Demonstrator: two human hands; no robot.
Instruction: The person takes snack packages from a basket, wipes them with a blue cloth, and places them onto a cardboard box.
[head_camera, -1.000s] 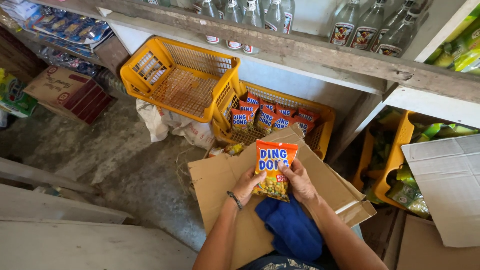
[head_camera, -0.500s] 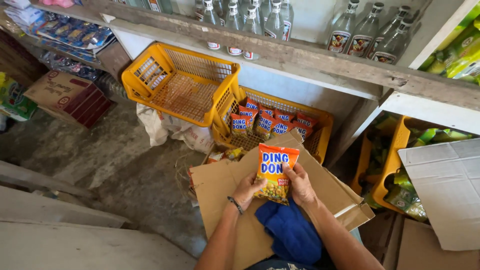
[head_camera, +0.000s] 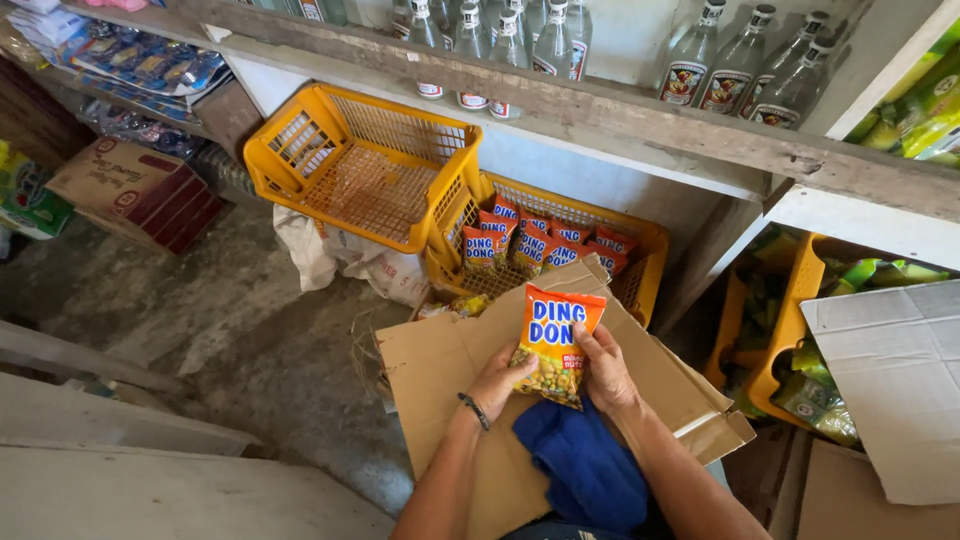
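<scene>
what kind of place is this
Probably a small shop or its stockroom: glass bottles line a wooden shelf, a yellow basket holds matching snack packets, and both hands hold one snack packet over a cardboard box.

2 bare forearms, no sleeves, dark bracelet (head_camera: 474, 411) on left wrist

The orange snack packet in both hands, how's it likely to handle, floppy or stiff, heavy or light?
The snack packet looks like thin glossy film, so probably floppy and a bit slippery. The left hand and right hand hold it by the lower edges, which suggests it is light. It seems flat, so unlikely to roll.
</scene>
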